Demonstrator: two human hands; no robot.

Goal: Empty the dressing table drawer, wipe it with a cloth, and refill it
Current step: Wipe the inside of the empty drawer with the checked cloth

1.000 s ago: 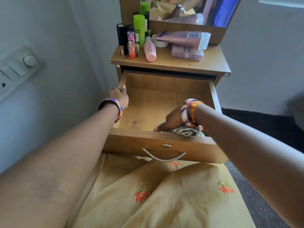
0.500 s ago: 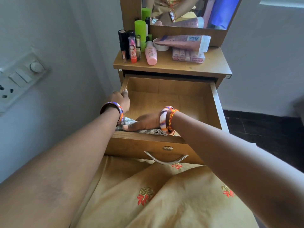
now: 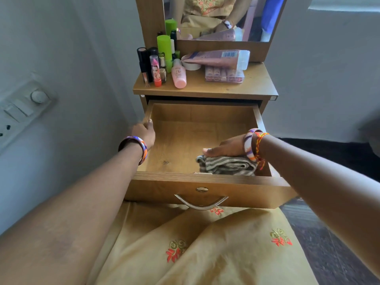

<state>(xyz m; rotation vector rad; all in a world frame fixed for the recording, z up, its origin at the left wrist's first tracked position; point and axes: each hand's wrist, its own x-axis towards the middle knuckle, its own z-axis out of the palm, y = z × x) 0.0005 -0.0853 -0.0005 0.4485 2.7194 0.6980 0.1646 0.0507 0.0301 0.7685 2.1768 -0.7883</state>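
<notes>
The wooden drawer (image 3: 205, 183) of the dressing table stands pulled out, its floor bare but for a folded grey-and-white striped cloth (image 3: 226, 165) in the near right corner. My right hand (image 3: 226, 148) presses flat on top of the cloth, fingers straight and pointing left. My left hand (image 3: 145, 131) grips the drawer's left side wall, fingers curled over its top edge. Cosmetics stand on the table top (image 3: 257, 85): lipsticks and small bottles (image 3: 153, 66), a green can (image 3: 164, 50), a pink bottle (image 3: 178, 76), a pink tube (image 3: 216, 58) and a clear case (image 3: 224, 75).
A mirror (image 3: 222, 17) rises behind the table top. A grey wall with a switch panel (image 3: 22, 108) runs along the left. My lap in yellow embroidered fabric (image 3: 205, 247) lies under the drawer front and its metal handle (image 3: 201, 203). Dark floor (image 3: 329, 157) shows to the right.
My right hand has slid the cloth from the drawer's near left side to the near right corner. My left hand stays on the left wall.
</notes>
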